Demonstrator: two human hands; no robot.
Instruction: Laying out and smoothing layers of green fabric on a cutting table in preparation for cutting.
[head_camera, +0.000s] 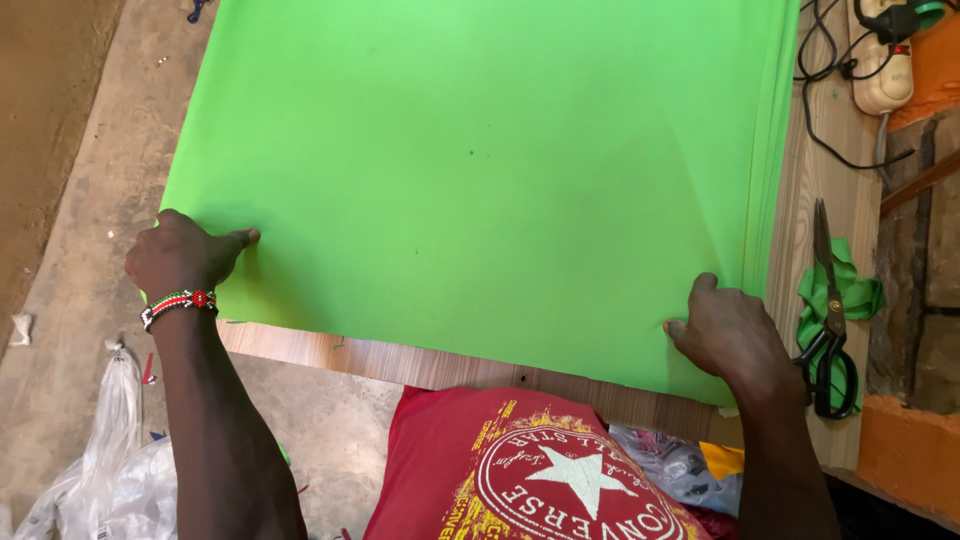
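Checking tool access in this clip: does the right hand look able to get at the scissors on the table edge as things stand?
Probably yes. The scissors lie on a green scrap just beside the right hand, on the wooden table, with nothing between them. That hand presses the green fabric corner, so it would have to let go first.

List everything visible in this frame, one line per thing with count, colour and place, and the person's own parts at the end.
fabric sheet: one, bright green, spread flat over most of the table, layered edges at its right side
table: one, wood grain, bare strip showing along the near edge
scissors: one pair, dark handles, on the table right of the sheet
fabric scrap: one, green, under the scissors
power strip: one, cream, top right, with black cables
plastic bags: several, clear, on the floor lower left
bracelet: one, beaded, on the left wrist
left hand: at the sheet's left edge
right hand: at the sheet's near right corner
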